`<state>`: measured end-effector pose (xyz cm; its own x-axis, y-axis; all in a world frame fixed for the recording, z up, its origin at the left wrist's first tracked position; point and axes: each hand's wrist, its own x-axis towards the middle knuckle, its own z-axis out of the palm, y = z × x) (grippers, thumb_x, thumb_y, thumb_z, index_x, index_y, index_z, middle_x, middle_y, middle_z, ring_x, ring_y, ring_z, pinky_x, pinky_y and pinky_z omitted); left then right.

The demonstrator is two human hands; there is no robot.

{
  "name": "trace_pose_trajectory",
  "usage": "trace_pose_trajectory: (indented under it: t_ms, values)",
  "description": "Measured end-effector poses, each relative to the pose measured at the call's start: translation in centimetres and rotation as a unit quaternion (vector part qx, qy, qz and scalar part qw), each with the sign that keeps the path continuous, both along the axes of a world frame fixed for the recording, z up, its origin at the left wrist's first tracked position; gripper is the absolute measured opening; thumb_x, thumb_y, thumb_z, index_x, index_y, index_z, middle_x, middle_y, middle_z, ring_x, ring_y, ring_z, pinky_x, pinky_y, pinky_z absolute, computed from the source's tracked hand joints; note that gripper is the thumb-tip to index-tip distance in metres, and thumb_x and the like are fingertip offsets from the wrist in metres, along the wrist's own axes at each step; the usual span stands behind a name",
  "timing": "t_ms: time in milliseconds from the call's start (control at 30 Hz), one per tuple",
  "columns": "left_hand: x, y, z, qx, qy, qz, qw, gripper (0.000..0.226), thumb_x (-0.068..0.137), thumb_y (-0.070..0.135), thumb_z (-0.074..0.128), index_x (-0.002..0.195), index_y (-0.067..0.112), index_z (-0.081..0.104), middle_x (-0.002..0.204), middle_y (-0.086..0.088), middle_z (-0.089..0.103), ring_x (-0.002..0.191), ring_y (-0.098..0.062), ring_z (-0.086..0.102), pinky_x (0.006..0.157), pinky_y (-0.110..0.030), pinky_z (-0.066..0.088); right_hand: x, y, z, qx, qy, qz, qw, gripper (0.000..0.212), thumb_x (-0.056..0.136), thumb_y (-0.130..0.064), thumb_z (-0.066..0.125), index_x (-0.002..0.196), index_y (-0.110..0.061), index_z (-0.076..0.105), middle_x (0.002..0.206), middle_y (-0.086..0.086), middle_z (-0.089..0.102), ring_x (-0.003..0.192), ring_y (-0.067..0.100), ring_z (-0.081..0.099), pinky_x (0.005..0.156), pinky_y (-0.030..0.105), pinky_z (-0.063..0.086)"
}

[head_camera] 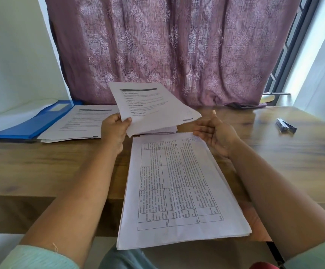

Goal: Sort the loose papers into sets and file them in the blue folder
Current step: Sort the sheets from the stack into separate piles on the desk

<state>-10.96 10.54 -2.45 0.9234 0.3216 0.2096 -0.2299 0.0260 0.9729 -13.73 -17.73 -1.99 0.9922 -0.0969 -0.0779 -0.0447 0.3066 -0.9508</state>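
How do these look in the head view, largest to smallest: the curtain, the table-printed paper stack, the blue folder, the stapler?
1. Curtain.
2. Table-printed paper stack, though it is nearest the camera, which enlarges it.
3. Blue folder, partly covered by papers.
4. Stapler.

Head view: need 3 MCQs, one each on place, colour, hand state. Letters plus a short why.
1. Where does the open blue plastic folder lie?
A. far left of the wooden table
B. on the person's lap
C. far right, by the window

2. What colour is the patterned curtain behind the table?
A. green
B. mauve-purple
C. yellow

3. What is the left hand doing?
A. resting flat on the table
B. pinching a raised set of printed white sheets
C. holding the small dark stapler

Key:
1 A, the folder sits at the table's left end with a printed page on it.
2 B, the fabric is mauve.
3 B, the thumb lies over the sheets' lower corner; the right hand is open and holds nothing.
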Motion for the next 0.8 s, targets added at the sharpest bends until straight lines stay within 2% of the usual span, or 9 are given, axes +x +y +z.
trace_pose_trajectory:
  t_ms: [100, 200, 300, 400, 500, 567, 633, 733, 800]
  values:
    - [-0.2, -0.1, -0.2, 0.028, 0.001, -0.008, 1.0, 0.028, 0.093, 0.011, 0.064, 0.121, 0.009, 0.065, 0.113, 0.0, 0.069, 0.096, -0.01, 0.065, 0.087, -0.031, 0.056, -0.1, -0.1, 0.1, 0.016, 0.0, -0.013, 1.0, 0.056, 0.094, -0.053, 0.05, 0.099, 0.001, 0.066, 0.085, 0.014, 0.074, 0.069, 0.02, 0.07, 0.062, 0.025, 0.06]
    - [-0.3, -0.1, -0.2, 0.036, 0.012, -0.015, 0.999, 0.028, 0.092, 0.015, 0.065, 0.12, 0.01, 0.065, 0.114, -0.001, 0.069, 0.102, -0.016, 0.065, 0.091, -0.04, 0.056, -0.3, -0.3, 0.2, 0.002, -0.002, -0.005, 1.0, 0.036, 0.094, -0.031, 0.061, 0.103, 0.003, 0.067, 0.09, 0.014, 0.075, 0.067, 0.017, 0.069, 0.054, 0.023, 0.057]
    - [-0.3, -0.1, -0.3, 0.038, 0.007, -0.016, 0.999, 0.027, 0.093, 0.015, 0.065, 0.119, 0.009, 0.065, 0.114, -0.001, 0.07, 0.101, -0.017, 0.066, 0.091, -0.041, 0.056, -0.1, -0.5, -0.3, -0.066, -0.012, -0.003, 0.998, 0.021, 0.092, -0.01, 0.063, 0.107, 0.003, 0.069, 0.098, 0.014, 0.075, 0.079, 0.016, 0.071, 0.068, 0.023, 0.06]
    - [-0.3, -0.1, -0.3, 0.048, 0.0, -0.014, 0.999, 0.025, 0.093, 0.016, 0.064, 0.117, 0.01, 0.066, 0.112, -0.001, 0.07, 0.1, -0.017, 0.066, 0.089, -0.041, 0.056, 0.1, -0.6, -0.6, -0.113, -0.019, -0.004, 0.993, 0.013, 0.09, -0.009, 0.065, 0.1, -0.004, 0.072, 0.099, 0.012, 0.075, 0.085, 0.018, 0.071, 0.081, 0.028, 0.058]
    - [-0.3, 0.1, -0.4, 0.038, -0.008, -0.022, 0.999, 0.023, 0.093, 0.016, 0.064, 0.115, 0.009, 0.066, 0.112, -0.004, 0.071, 0.098, -0.017, 0.067, 0.09, -0.041, 0.056, -0.1, -0.4, -0.7, -0.175, -0.04, 0.003, 0.984, 0.015, 0.087, -0.007, 0.069, 0.101, -0.004, 0.071, 0.095, 0.009, 0.076, 0.081, 0.016, 0.072, 0.075, 0.025, 0.06]
    - [-0.4, 0.1, -0.2, 0.02, -0.008, -0.026, 0.999, 0.024, 0.094, 0.017, 0.063, 0.116, 0.008, 0.066, 0.11, -0.004, 0.071, 0.1, -0.02, 0.066, 0.092, -0.044, 0.054, 0.0, -0.2, -0.8, -0.184, -0.04, 0.014, 0.982, 0.017, 0.086, -0.004, 0.07, 0.103, -0.003, 0.071, 0.095, 0.009, 0.076, 0.082, 0.017, 0.073, 0.072, 0.024, 0.06]
    - [-0.7, 0.0, 0.2, -0.016, 0.014, -0.083, 0.996, 0.03, 0.095, 0.026, 0.061, 0.122, 0.012, 0.063, 0.113, -0.005, 0.069, 0.105, -0.021, 0.064, 0.095, -0.044, 0.053, 0.1, 0.0, -0.8, -0.164, -0.037, -0.003, 0.986, 0.014, 0.086, -0.001, 0.068, 0.099, -0.003, 0.072, 0.096, 0.011, 0.075, 0.082, 0.018, 0.073, 0.068, 0.022, 0.06]
    - [-1.2, -0.5, 0.5, -0.09, 0.066, -0.252, 0.961, 0.046, 0.089, 0.041, 0.062, 0.13, 0.022, 0.057, 0.123, -0.006, 0.067, 0.114, -0.025, 0.062, 0.094, -0.041, 0.053, 0.5, 0.4, -0.3, -0.051, -0.008, -0.032, 0.998, 0.01, 0.088, 0.002, 0.064, 0.095, 0.002, 0.071, 0.091, 0.015, 0.074, 0.07, 0.015, 0.071, 0.063, 0.021, 0.058]
    - [-1.4, -0.8, 0.4, -0.086, 0.063, -0.288, 0.952, 0.051, 0.084, 0.034, 0.067, 0.132, 0.022, 0.054, 0.122, -0.009, 0.068, 0.107, -0.027, 0.066, 0.081, -0.034, 0.059, 0.8, 0.8, 0.4, 0.011, 0.013, -0.038, 0.999, 0.009, 0.089, 0.004, 0.061, 0.095, 0.006, 0.069, 0.085, 0.016, 0.072, 0.06, 0.011, 0.068, 0.056, 0.018, 0.055]
